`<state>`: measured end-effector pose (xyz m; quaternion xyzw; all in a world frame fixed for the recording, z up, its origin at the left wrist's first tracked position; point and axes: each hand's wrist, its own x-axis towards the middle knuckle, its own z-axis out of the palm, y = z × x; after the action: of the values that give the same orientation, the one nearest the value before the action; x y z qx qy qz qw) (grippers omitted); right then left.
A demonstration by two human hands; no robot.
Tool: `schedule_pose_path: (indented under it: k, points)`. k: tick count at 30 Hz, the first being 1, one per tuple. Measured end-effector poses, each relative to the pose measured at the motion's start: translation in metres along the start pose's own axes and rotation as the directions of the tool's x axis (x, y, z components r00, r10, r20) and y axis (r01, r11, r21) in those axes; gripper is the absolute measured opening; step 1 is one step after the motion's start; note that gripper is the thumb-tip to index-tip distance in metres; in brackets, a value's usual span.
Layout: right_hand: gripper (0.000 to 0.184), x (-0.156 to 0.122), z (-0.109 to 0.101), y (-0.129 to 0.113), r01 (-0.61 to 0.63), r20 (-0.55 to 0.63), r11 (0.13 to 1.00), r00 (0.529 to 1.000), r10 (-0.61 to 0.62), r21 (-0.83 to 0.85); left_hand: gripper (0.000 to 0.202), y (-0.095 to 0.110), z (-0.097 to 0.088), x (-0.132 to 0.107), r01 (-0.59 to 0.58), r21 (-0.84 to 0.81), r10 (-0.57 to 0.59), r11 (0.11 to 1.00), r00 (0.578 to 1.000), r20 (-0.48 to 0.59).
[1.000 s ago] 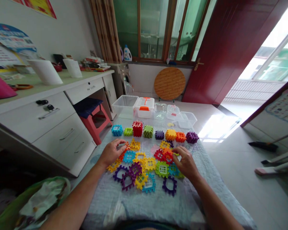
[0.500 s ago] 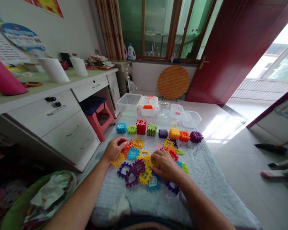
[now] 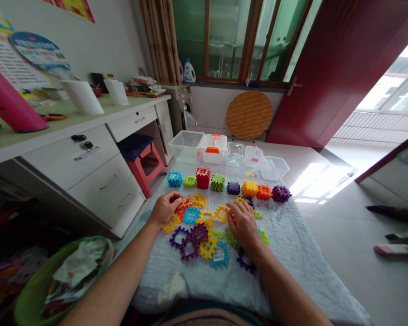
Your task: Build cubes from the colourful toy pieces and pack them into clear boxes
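My left hand [image 3: 167, 208] is closed at the left edge of the loose pieces, with its fingertips beside an orange piece [image 3: 183, 207]. Whatever it may hold is hidden. A yellow openwork building piece [image 3: 221, 213] is pinched by my right hand [image 3: 242, 222], low over the right side of the pile. Between the hands lie a blue window piece [image 3: 191, 215] and another yellow piece [image 3: 206, 218]. Closer to me are purple pieces [image 3: 189, 248], a yellow one [image 3: 208, 246] and a blue arched-window piece [image 3: 219, 254]. My right hand partly covers green and red pieces.
Behind the pile stands a row of colour-sorted stacks, among them red [image 3: 203, 178], green [image 3: 217, 182] and purple [image 3: 282, 194]. Clear plastic boxes [image 3: 187, 147] line the far edge of the cloth-covered table [image 3: 292, 267]. A stool [image 3: 143, 158] and a desk are at left.
My right hand has moved away from me and slightly right, bringing the yellow piece with it and uncovering green pieces. My left hand keeps its place by the orange piece. The view has shifted slightly.
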<state>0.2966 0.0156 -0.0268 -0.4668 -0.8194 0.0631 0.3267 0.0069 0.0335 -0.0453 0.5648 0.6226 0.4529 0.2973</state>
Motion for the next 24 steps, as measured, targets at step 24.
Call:
schedule_pose_path:
  k: [24]
  points:
    - [0.026, -0.004, 0.004, -0.059, 0.323, 0.426, 0.922, 0.819, -0.385, 0.214, 0.021, -0.010, 0.001, 0.002, -0.021, 0.011, 0.021, 1.000, 1.000, 0.003]
